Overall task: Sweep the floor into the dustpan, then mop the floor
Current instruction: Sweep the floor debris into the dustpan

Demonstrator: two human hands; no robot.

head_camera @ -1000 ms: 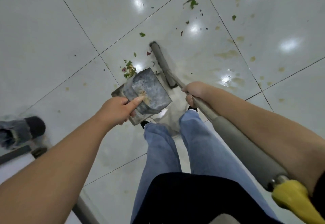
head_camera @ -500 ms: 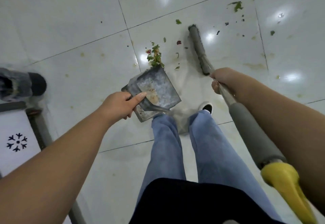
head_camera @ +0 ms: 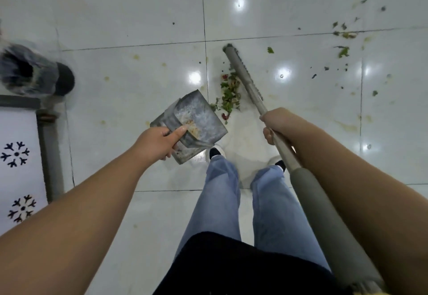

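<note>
Broom and dustpan meet at a scrap pile, frame centre.
Left hand (head_camera: 157,143) grips the dustpan (head_camera: 196,118); right hand (head_camera: 274,123) grips the broom (head_camera: 245,79) handle; scraps (head_camera: 229,95) lie between them on the floor (head_camera: 129,74).

We see a glossy white tiled floor (head_camera: 139,16), a dull, scuffed metal dustpan (head_camera: 199,118) and blue denim trousers (head_camera: 271,202).

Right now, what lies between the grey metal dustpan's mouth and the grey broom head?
Head view: a pile of green and red scraps lies between dustpan and broom head.
</note>
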